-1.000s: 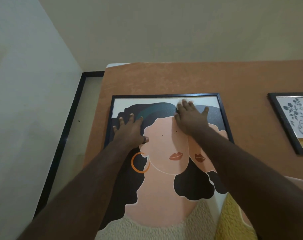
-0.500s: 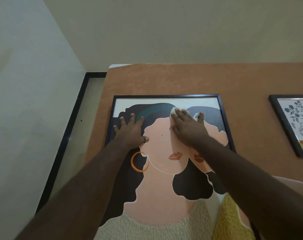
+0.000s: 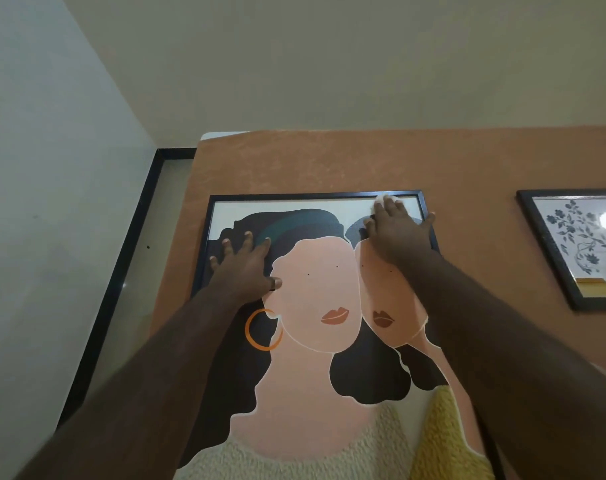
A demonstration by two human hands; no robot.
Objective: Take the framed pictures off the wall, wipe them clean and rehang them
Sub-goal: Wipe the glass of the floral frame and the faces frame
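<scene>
Moved: right hand [image 3: 397,233] has slid with its pale cloth [image 3: 381,201] from the middle of the picture to the top right corner; left hand [image 3: 243,268] has kept its place.
Picture: large framed portrait [image 3: 315,341] in a thin black frame, hanging on the orange wall panel [image 3: 294,164], filling the middle of the view; its lower edge runs out of sight.
Right hand: fingers straight and flat, pressing the cloth on the glazing just under the top rail, thumb reaching the right rail; only a sliver of cloth shows past the fingertips.
Left hand: fingers spread and flat on the upper left of the picture, bracing it against the wall; it grips nothing.
Step, as I judge it: wiping in place, upper band nearly covered; lower part likely not yet reached.
Handling, as I judge it: stiff and broad, probably moderately heavy, with a smooth, slippery and breakable front; hard pressure could swing it on its hanger.
Where to hold: both side rails near mid height, one hand each, never the front alone.
Beside it: smaller framed flower print [image 3: 585,247] well apart to the right on the same panel, catching a bright reflection.
Further out: pale side wall [image 3: 52,202] at left, with a black-edged strip [image 3: 121,282] between it and the panel.
</scene>
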